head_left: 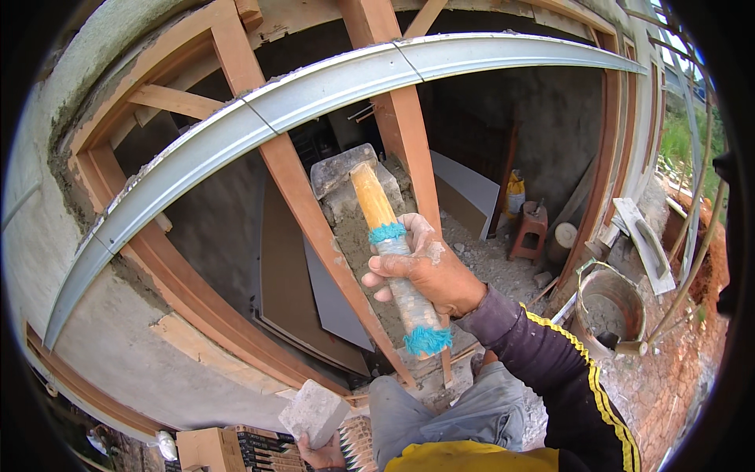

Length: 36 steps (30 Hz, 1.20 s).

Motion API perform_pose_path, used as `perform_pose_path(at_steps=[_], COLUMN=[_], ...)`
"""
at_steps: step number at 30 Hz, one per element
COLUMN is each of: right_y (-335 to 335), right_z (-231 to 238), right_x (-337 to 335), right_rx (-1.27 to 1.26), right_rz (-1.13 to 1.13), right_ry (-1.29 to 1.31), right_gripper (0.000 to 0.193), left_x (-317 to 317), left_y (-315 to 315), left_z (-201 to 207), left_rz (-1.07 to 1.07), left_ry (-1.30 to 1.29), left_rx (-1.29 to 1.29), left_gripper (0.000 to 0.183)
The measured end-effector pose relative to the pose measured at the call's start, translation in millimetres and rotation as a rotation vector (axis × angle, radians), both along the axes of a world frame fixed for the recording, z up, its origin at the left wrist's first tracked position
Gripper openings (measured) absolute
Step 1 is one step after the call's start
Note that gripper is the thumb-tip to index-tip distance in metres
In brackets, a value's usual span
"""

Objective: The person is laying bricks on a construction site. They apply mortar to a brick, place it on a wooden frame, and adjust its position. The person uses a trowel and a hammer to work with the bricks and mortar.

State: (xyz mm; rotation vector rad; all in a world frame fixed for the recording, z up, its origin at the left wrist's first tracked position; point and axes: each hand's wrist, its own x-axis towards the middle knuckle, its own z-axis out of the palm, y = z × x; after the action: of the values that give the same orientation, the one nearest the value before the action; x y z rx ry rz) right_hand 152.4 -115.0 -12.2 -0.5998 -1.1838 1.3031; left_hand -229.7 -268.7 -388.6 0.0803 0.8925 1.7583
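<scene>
Right hand (431, 271) closed round wooden rod (373, 197), slanting up-left — left hand (322, 455) gripping grey block (314, 413).

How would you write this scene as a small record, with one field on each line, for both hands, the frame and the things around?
Right hand: closed around a wooden stick with frayed teal bands
Left hand: holds a grey block at its lower end
Frame: wooden posts, a metal rail crossing in front
Between posts: rough masonry
Right side: bucket, float, red stool
Lower left: cardboard box
</scene>
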Motion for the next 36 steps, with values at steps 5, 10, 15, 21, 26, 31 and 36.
perform_pose_path(at_steps=[5,10,15,21,26,31,36], right_y=[14,32,51,60,55,69,72], right_z=[17,16,26,76,73,47,52], right_x=[-4,-1,0,-10,-27,-16,-12], right_rx=[-0.074,-0.084,-0.261,-0.300,-0.143,-0.261,-0.404], right_rz=[0.025,0.142,0.253,0.313,0.208,0.456,0.367], right_ry=[0.136,0.402,0.575,0.554,0.488,0.635,0.699], right_gripper=[0.049,0.039,0.034,0.011,0.019,0.014,0.010], left_x=[9,30,37,33,30,27,16], left_y=[6,17,21,22,19,17,17], left_z=[-6,6,10,4,4,8,-3], left_rz=[-0.037,-0.038,-0.058,-0.062,-0.041,-0.033,0.004], left_ry=[0.039,0.048,0.049,0.047,0.050,0.053,-0.014], left_rx=[-0.016,0.013,-0.042,-0.069,-0.099,-0.022,-0.047], left_gripper=[0.065,0.081,0.075,0.079,0.081,0.069,0.062])
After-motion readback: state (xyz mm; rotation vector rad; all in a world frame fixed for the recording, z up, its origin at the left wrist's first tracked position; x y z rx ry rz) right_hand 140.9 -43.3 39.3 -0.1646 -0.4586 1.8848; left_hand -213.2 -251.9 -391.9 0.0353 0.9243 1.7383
